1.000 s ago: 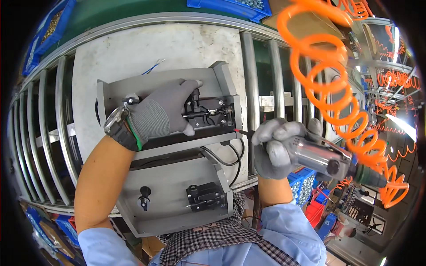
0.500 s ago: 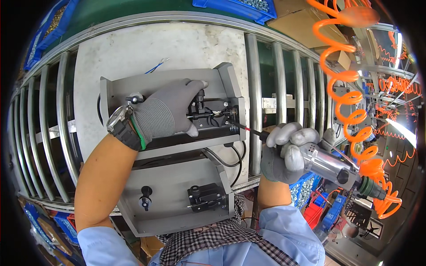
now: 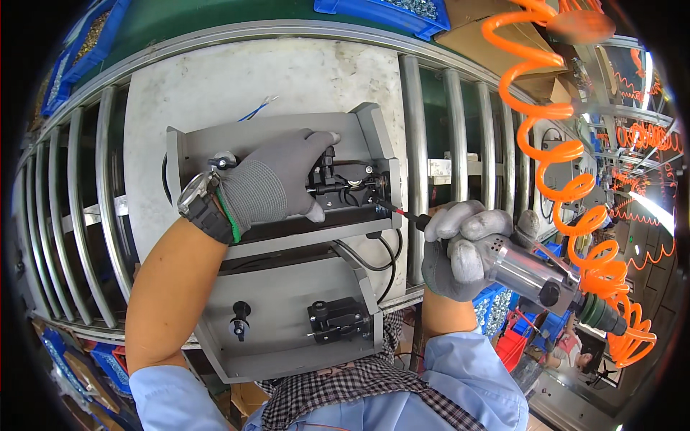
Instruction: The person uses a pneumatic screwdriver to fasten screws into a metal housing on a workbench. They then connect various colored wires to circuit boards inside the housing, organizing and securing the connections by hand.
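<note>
In my right hand (image 3: 467, 248) is a silver pneumatic screwdriver (image 3: 528, 269), gripped with the gloved fingers around its front end. Its thin bit (image 3: 397, 210), red along part of its length, reaches left to the side wall of the upper grey metal housing (image 3: 251, 129). My left hand (image 3: 284, 172), gloved, lies inside that housing. Its thumb and fingers straddle a black mechanism (image 3: 348, 184), and the palm hides part of it. Close to the bit's tip are small screws on the wall. Nearer me sits a second grey housing (image 3: 280, 287) with a black latch-like part (image 3: 338, 320) and a black knob-like fitting (image 3: 240, 320).
A white board (image 3: 287, 75) lies under the upper housing, between metal rollers (image 3: 460, 136) on both sides. An orange coiled air hose (image 3: 539, 151) hangs at right. Blue bins of small hardware (image 3: 402, 14) stand beyond the rail. Black cables (image 3: 388, 266) loop beside the housings.
Both hands keep their places, with the bit still at the housing's side wall. The whole view has shifted slightly, and the orange hose has swung a little left.
</note>
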Tool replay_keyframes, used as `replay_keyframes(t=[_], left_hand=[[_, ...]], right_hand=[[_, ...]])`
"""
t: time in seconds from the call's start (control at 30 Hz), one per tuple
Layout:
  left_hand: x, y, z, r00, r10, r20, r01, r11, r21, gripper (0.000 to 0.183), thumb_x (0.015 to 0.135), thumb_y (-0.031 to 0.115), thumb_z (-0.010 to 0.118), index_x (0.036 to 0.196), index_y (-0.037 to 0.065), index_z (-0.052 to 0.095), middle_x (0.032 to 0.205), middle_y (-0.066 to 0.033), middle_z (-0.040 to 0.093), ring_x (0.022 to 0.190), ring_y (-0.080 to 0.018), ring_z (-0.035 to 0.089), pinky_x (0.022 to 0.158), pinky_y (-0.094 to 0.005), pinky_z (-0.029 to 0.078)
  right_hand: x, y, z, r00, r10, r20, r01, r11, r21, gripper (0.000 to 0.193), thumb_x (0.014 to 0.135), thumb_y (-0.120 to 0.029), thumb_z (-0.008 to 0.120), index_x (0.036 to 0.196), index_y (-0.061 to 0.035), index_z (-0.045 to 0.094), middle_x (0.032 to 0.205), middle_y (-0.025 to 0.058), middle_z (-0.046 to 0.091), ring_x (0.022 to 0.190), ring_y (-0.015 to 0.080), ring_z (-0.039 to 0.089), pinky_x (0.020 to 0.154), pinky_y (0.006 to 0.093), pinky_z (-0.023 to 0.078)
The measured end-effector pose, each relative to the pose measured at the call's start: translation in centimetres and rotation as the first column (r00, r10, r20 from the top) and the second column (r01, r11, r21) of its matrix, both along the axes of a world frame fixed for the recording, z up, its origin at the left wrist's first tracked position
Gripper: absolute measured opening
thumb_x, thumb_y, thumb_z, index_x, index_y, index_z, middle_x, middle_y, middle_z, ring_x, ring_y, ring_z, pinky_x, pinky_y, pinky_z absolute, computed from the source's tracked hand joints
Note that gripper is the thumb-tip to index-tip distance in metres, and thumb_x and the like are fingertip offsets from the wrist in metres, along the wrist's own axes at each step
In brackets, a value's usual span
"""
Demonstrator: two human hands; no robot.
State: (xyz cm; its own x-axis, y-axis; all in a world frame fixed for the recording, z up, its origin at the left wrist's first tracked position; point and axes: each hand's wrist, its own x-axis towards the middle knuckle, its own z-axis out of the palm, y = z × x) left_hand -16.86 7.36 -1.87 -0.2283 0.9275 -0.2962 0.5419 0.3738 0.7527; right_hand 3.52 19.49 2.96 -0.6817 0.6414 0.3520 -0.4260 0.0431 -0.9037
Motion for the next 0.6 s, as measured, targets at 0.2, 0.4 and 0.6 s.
replay_keyframes(t=[0.2,0.4,0.6], left_hand=[[-0.1,-0.1,-0.1,1.0,0.002,0.008,-0.002,1.0,0.027,0.096,0.051,0.012,0.087,0.135,0.003,0.041,0.12,-0.02,0.055,0.113,-0.0373,0.054,0.097,-0.0403,0.044],[0.0,0.0,-0.1,1.0,0.009,0.027,-0.009,1.0,-0.01,0.096,0.052,0.011,0.087,0.135,0.003,0.041,0.12,-0.0197,0.055,0.112,-0.0363,0.054,0.096,-0.0396,0.045],[-0.1,-0.1,-0.2,1.0,0.012,0.028,-0.013,0.999,0.036,0.097,0.052,0.01,0.087,0.136,0.003,0.04,0.119,-0.0193,0.055,0.111,-0.0361,0.055,0.094,-0.0396,0.046]], right_hand=[[0.2,-0.4,-0.6,0.99,-0.138,-0.017,0.138,0.988,0.061,0.031,0.078,-0.019,0.074,0.092,-0.0054,0.051,0.076,0.0136,0.053,0.063,0.0222,0.051,0.056,0.0338,0.047],[1.0,0.5,-1.2,0.998,-0.041,-0.055,0.038,0.998,-0.05,0.034,0.077,-0.019,0.074,0.096,-0.0071,0.048,0.076,0.0128,0.053,0.062,0.0223,0.051,0.056,0.0338,0.048],[-0.2,0.6,-0.9,0.993,-0.001,-0.117,0.005,1.0,0.027,0.068,0.074,0.006,0.069,0.127,-0.0191,0.034,0.091,0.0079,0.059,0.072,0.0236,0.06,0.06,0.0373,0.056]])
